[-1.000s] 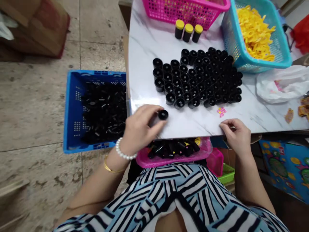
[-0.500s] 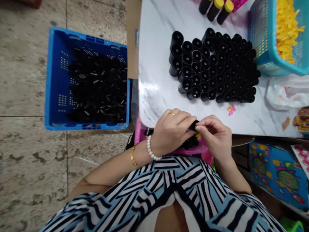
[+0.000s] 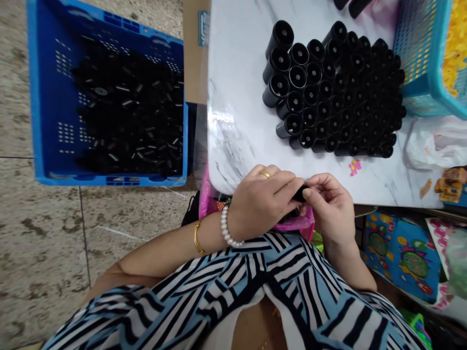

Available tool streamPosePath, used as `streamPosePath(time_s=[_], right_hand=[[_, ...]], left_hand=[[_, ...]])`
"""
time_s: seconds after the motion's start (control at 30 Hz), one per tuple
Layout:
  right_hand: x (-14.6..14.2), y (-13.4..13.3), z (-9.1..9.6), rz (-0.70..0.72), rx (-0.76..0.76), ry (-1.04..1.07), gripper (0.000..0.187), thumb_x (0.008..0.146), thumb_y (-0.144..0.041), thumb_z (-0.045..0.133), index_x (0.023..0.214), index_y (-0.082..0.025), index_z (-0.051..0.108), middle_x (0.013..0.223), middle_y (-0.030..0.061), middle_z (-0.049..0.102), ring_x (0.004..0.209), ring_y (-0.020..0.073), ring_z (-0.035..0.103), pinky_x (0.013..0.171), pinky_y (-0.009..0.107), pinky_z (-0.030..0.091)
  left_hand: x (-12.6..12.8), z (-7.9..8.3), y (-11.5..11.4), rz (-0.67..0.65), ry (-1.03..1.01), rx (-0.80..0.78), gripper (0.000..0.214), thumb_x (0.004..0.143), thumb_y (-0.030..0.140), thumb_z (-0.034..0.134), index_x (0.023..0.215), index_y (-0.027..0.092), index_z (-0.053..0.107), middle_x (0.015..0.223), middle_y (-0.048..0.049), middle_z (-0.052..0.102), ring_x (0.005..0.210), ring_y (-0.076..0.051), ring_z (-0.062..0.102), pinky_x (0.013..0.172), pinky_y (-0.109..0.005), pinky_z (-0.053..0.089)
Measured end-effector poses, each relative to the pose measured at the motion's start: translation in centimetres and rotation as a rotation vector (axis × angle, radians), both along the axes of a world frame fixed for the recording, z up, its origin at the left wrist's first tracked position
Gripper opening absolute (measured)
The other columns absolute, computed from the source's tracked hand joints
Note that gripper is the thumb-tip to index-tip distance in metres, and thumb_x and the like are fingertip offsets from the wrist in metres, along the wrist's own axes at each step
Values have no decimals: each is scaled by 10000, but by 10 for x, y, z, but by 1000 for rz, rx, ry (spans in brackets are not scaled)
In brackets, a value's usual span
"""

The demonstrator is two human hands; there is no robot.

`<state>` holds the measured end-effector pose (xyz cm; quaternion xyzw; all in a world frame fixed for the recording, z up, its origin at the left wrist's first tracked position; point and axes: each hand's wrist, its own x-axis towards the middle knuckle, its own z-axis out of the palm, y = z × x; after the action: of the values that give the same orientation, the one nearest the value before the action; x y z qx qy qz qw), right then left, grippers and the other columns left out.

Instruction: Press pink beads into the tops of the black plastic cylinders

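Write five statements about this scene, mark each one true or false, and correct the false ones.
1. The left hand holds a black piece, with the right hand at its end. True.
2. The gold ring is on the right hand. False: it is on the left hand.
3. The black tubes stand grouped on the table. True.
4. The teal basket holds black tubes. False: yellow pieces show in it.
5. The blue crate is left of the table. True.
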<state>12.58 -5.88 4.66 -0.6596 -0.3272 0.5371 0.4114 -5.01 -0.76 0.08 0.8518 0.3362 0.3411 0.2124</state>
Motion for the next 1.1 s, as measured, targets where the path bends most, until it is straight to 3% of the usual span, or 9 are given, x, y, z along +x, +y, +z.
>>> streamPosePath(time_s=[0.23, 0.5, 0.67, 0.97, 1.1], right_hand=[[6, 14, 5, 107, -126, 100, 208, 862, -295, 794, 902, -239, 597, 651, -75, 587, 473, 86, 585, 468, 216, 517], [-3, 19, 21, 161, -120, -126, 178, 885, -258, 759, 928, -240, 587, 691, -73, 535, 549, 61, 522, 514, 181, 467], [5, 24, 10, 169, -159, -13, 239, 885, -290, 762, 852, -233, 533, 602, -96, 509, 430, 49, 467, 420, 173, 368], [18, 18, 3, 172, -108, 144, 217, 857, -320, 807, 940, -230, 628, 685, -66, 629, 501, 66, 590, 500, 179, 493], [19, 13, 0, 130, -95, 174, 208, 858, -334, 799, 951, -218, 653, 714, -43, 663, 512, 70, 610, 487, 173, 474]], left_hand=[[-1, 0, -1, -3, 7, -4, 266, 1023, 374, 591, 1163, 160, 663, 1050, -44, 737, 834, -183, 624, 760, -370, 417], [-1, -1, -3, 15, -41, -36, 288, 1022, 381, 592, 1152, 135, 667, 1059, -54, 740, 856, -178, 642, 808, -365, 451], [-1, -2, -2, 6, -34, -49, 258, 1018, 376, 602, 1123, 149, 663, 1084, -49, 736, 863, -180, 634, 820, -367, 445], [-2, 1, -1, -24, 50, -73, 308, 992, 450, 636, 1133, 178, 670, 1065, -35, 719, 929, -204, 633, 813, -375, 430], [-1, 3, -3, 13, 71, -74, 302, 988, 458, 641, 1142, 201, 679, 1060, -22, 722, 913, -199, 626, 826, -369, 422]])
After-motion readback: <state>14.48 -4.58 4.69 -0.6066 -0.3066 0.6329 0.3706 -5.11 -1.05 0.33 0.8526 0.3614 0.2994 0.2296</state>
